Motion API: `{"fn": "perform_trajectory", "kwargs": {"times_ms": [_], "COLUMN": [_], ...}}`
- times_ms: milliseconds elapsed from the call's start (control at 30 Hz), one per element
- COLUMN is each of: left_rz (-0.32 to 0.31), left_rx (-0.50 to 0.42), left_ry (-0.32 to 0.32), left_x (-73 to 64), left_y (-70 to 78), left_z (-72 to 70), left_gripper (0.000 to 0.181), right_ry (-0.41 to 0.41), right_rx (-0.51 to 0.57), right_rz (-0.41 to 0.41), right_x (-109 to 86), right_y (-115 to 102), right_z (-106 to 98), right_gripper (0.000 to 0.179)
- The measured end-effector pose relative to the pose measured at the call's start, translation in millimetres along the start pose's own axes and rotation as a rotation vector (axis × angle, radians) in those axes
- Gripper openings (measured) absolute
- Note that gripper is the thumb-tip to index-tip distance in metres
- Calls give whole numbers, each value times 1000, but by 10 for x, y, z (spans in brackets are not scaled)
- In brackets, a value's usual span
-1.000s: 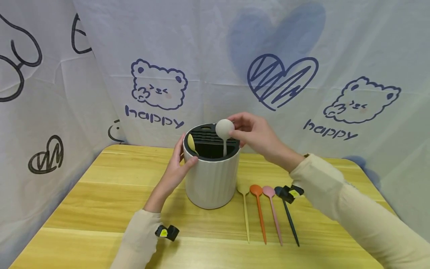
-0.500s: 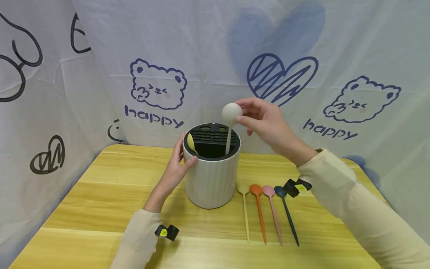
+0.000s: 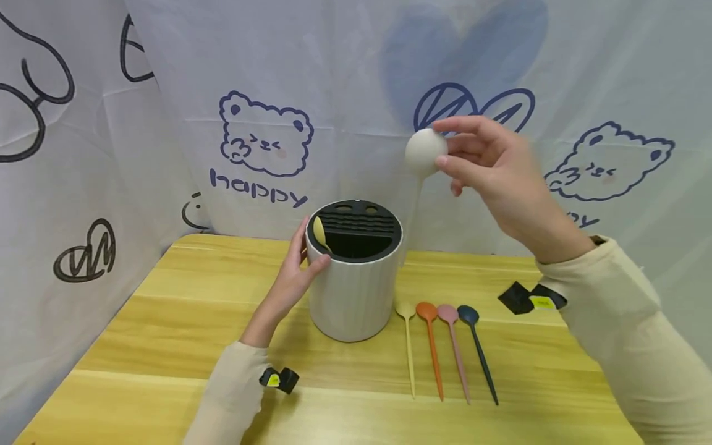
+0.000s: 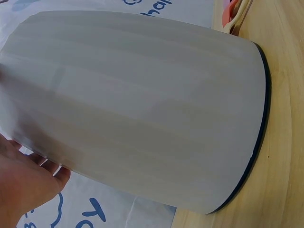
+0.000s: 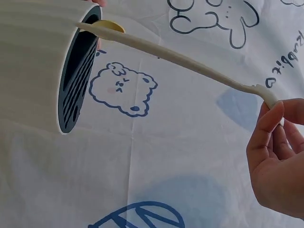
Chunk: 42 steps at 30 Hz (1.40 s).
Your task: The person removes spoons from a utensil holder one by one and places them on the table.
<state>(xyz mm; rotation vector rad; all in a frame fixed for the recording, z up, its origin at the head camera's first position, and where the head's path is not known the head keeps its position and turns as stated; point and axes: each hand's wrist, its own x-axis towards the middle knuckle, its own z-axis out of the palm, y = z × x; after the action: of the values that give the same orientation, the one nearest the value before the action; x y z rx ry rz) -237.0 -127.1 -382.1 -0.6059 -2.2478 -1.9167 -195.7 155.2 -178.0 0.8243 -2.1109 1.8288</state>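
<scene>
A white ribbed utensil holder (image 3: 353,303) with a black slotted top stands upright on the table. My left hand (image 3: 286,284) holds its left side, thumb at the rim and fingers around the wall. A yellow spoon (image 3: 319,231) leans inside it at the left, head up. My right hand (image 3: 495,164) pinches an off-white spoon (image 3: 425,150) by its round head, up and right of the holder. Its long handle (image 5: 185,59) points down, out of the holder; the tip overlaps the holder's rim in the right wrist view.
Right of the holder, a pale yellow spoon (image 3: 408,352), an orange spoon (image 3: 434,349), a pink spoon (image 3: 457,352) and a dark blue spoon (image 3: 481,352) lie in a row on the wooden table (image 3: 167,321). A printed white cloth (image 3: 361,74) hangs behind.
My right hand has lifted the off-white spoon up and to the right, drawing its handle out of the holder. The left hand stays on the holder.
</scene>
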Motion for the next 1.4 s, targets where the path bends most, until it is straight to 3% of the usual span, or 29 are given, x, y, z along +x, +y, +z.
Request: {"fn": "perform_trajectory", "kwargs": {"times_ms": [200, 433, 700, 933, 1267, 1400], "left_rz": [-6, -3, -7, -4, 0, 3], "left_rx": [-4, -11, -9, -8, -2, 2], "left_ry": [-5, -10, -5, -5, -4, -4], "left_x": [8, 19, 1, -7, -8, -2], "left_y": [-2, -18, -26, -12, -15, -12], "left_z": [12, 21, -4, -5, -6, -6], "left_gripper": [97, 99, 96, 95, 96, 97], "right_ry": [29, 74, 38, -17, -50, -82], "right_rx": [37, 89, 103, -92, -152, -127], "right_rz": [67, 141, 226, 317, 391, 410], "right_x": [-90, -326, -483, -633, -785, -855], "right_y": [7, 0, 272, 540, 850, 993], "right_z": [-121, -247, -265, -253, -232, -215], "right_gripper": [32, 37, 47, 52, 54, 53]}}
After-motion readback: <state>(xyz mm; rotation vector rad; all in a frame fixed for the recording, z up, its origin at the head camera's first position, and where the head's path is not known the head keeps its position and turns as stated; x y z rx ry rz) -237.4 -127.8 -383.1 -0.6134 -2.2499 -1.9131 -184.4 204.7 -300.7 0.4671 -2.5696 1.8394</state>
